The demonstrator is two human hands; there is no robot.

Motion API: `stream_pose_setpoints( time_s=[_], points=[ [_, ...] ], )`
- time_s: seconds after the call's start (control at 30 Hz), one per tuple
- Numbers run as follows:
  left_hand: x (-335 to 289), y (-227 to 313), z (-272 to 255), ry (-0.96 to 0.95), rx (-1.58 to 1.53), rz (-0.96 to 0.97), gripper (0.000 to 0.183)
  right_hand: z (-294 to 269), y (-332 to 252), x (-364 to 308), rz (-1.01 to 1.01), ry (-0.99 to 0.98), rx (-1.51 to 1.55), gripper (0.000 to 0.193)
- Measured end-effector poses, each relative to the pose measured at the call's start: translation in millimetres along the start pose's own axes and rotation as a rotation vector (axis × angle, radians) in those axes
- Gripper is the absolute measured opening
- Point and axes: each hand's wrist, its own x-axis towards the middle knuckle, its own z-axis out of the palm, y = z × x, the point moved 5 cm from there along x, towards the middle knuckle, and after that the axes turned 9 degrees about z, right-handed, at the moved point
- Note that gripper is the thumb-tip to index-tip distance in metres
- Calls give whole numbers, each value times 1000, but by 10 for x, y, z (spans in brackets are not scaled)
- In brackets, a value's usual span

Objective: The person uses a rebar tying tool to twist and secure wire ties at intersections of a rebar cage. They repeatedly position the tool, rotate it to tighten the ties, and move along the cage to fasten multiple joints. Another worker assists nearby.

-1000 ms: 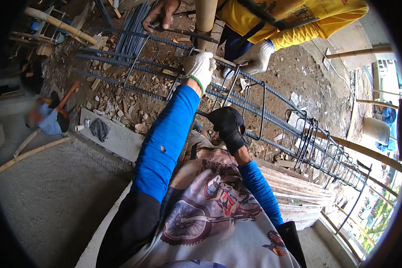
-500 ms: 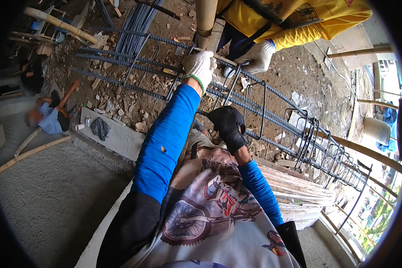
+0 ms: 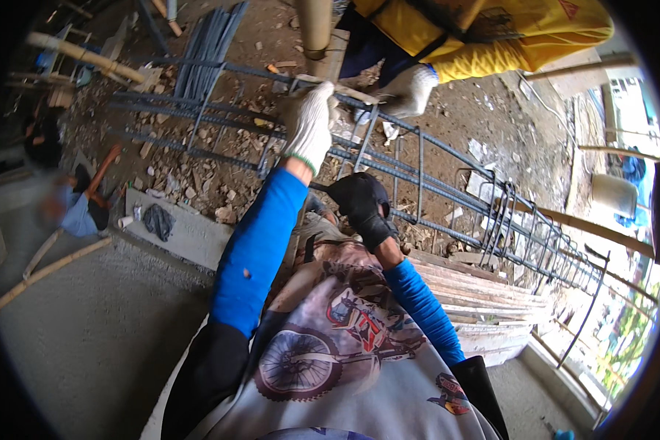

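Note:
A long cage of ribbed steel bars [image 3: 484, 211] with square stirrups runs across the view, sloping down to the right. My left hand [image 3: 310, 126], in a white knit glove, is closed at its far long bar, beside an upright bamboo pole [image 3: 314, 29]. The curled fingertips are partly hidden. My right hand [image 3: 363, 204], in a black glove, is closed around the near long bar; its palm side is hidden. Across the cage, a co-worker's white-gloved hand [image 3: 412, 89], below a yellow sleeve [image 3: 484, 62], rests by the far bar. A thin wooden strip [image 3: 356, 94] lies between that hand and my left.
Loose steel rods [image 3: 209, 51] lie on rubble-strewn ground at the far left. Stacked boards [image 3: 477, 290] are at my right. A low concrete ledge [image 3: 180, 231] crosses the left side, where another person [image 3: 84, 209] sits. A bamboo pole [image 3: 594, 233] extends behind the cage at right.
The whole view has shifted slightly. My left hand has turned a little at the wrist, staying at the far bar. My right hand keeps its place on the near bar.

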Motion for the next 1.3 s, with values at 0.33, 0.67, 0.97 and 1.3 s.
stream_pose_setpoints(
  time_s=[0.33,0.67,0.97,1.3],
  points=[
    [-1248,-437,914,-372,226,-108,22,164,122,-373,95,-102,181,53],
    [-1497,-1521,1590,-933,1048,71,32,422,206,-619,156,-79,377,57],
    [-1451,-2122,1759,-1021,1328,105,35,582,229,-665,267,-162,514,62],
    [-1869,-429,1292,-896,826,660,20,263,227,-382,146,-38,236,57]
  ],
)
